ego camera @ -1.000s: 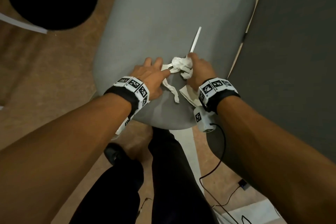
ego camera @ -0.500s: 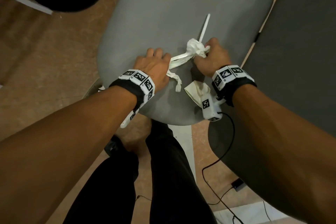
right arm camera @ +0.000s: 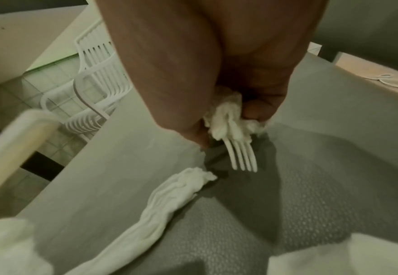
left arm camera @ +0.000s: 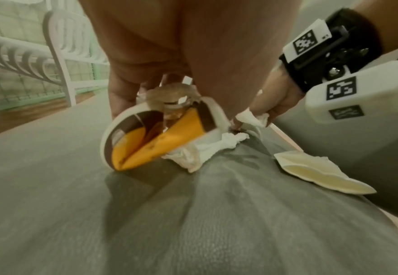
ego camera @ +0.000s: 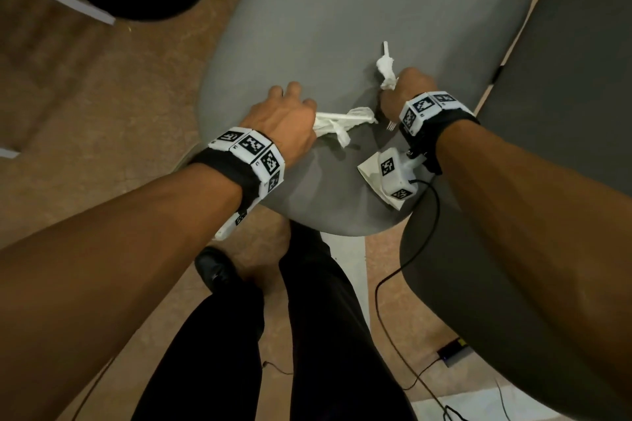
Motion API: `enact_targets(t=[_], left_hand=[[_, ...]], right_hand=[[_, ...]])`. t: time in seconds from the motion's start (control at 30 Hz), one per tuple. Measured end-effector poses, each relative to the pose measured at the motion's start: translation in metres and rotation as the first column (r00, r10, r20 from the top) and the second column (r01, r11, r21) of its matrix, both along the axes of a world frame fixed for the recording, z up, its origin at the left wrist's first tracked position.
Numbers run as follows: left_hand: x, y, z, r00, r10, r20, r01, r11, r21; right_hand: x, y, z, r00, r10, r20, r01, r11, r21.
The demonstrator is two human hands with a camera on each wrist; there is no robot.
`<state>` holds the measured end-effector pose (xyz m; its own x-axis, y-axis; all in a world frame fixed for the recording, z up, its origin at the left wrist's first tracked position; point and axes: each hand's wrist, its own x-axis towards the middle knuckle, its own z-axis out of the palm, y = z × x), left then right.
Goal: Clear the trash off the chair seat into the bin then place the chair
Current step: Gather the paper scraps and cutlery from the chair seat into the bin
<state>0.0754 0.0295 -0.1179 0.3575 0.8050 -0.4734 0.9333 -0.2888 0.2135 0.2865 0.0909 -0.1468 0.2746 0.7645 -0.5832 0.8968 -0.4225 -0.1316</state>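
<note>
Likely a café or eating area: white slatted chairs (left arm camera: pixel 59 55) stand beyond the grey chair seat (ego camera: pixel 342 27), over a tiled floor (right arm camera: pixel 59 93) and pale green wall (left arm camera: pixel 9 11).

Two bare forearms reach from the lower corners toward the frame's centre, each wrist wearing a black band with white coded tags. The left hand (ego camera: pixel 284 116) is curled closed, knuckles up. The right hand (ego camera: pixel 407 89), centre right, is clenched.

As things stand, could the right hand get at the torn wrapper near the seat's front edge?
Probably not yet: the right hand already grips a fork and napkin, though the wrapper lies uncovered just beneath its wrist.
</note>
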Motion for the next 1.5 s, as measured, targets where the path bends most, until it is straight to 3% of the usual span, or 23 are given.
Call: enact_targets(t=[0.1,0.23,0.37,0.47,0.57,0.67,0.8,0.93,1.1,1.27,1.37,1.5], left_hand=[[-0.005,0.002,0.002,0.998,0.038,0.053,-0.039,0.999,0.007],[-0.008,-0.002,0.004,0.994,0.012,0.113,-0.016,0.999,0.035],[-0.009,-0.015,0.007,0.988,-0.007,0.155,-0.001,0.999,0.054],[-0.006,-0.021,0.002,0.986,-0.096,0.139,0.099,0.995,-0.014],[0.004,-0.023,0.0,0.967,-0.246,0.063,0.252,0.962,-0.106],[0.017,-0.021,0.0,0.977,-0.212,-0.029,0.206,0.968,-0.142],[0.023,-0.02,-0.003,0.99,-0.137,-0.035,0.127,0.969,-0.211],[0.012,-0.027,0.007,0.991,-0.131,0.036,0.134,0.984,-0.12],[-0.058,-0.048,0.024,0.958,0.042,0.285,-0.033,0.999,-0.035],[-0.154,-0.102,0.02,0.895,0.255,0.365,-0.246,0.967,-0.071],[-0.196,-0.139,-0.006,0.808,0.453,0.376,-0.431,0.891,-0.146],[-0.221,-0.174,-0.072,0.755,0.602,0.26,-0.551,0.797,-0.247]], right_hand=[[0.003,-0.007,0.015,1.0,-0.017,0.0,0.017,1.0,0.025],[0.0,-0.034,0.035,0.998,0.054,0.021,-0.051,0.99,-0.132],[-0.008,-0.069,0.03,0.991,0.127,0.03,-0.116,0.964,-0.241],[-0.016,-0.099,0.024,0.985,0.158,0.074,-0.138,0.965,-0.224],[-0.021,-0.114,0.012,0.991,0.089,0.1,-0.066,0.975,-0.214],[-0.021,-0.108,0.007,0.99,0.107,0.09,-0.083,0.968,-0.239],[-0.006,-0.106,0.017,0.997,0.062,0.041,-0.05,0.97,-0.239],[-0.011,-0.11,0.032,0.998,-0.015,-0.062,0.005,0.988,-0.156],[-0.059,-0.122,0.059,0.947,-0.148,-0.285,0.142,0.989,-0.041],[-0.15,-0.157,0.074,0.839,-0.087,-0.538,0.029,0.993,-0.114],[-0.202,-0.181,0.046,0.81,-0.036,-0.585,-0.1,0.975,-0.198],[-0.246,-0.213,-0.027,0.856,0.02,-0.517,-0.213,0.924,-0.318]])
